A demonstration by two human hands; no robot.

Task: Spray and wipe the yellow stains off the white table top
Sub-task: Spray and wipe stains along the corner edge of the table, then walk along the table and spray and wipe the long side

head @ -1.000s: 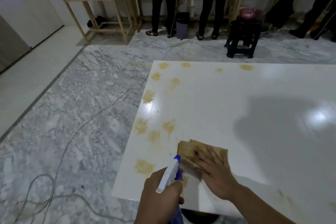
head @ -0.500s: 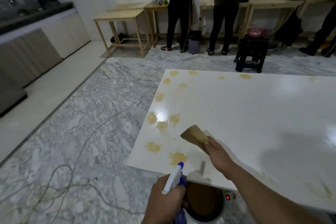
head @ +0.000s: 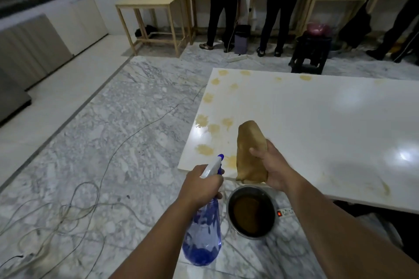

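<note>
The white table top [head: 317, 124] fills the right half of the view, with several yellow stains [head: 204, 149] along its left edge and far-left corner. My left hand [head: 200, 184] grips a blue spray bottle [head: 203, 235] by its white trigger head, held over the floor just off the table's near-left corner. My right hand [head: 272, 169] holds a stained yellow-brown cloth [head: 249, 149] lifted upright above the table's near edge. Faint smears [head: 383, 186] mark the near right of the top.
A dark metal bowl [head: 250, 210] of brown liquid sits on the marble floor under the table's near edge, beside a power strip [head: 284, 212]. Cables [head: 74, 206] trail across the floor at left. People stand by wooden tables [head: 149, 2] at the far wall; a black stool [head: 311, 52] stands behind the table.
My right hand has lifted the cloth off the table and raised it upright. The view has pulled back, showing the whole spray bottle and the bowl below.
</note>
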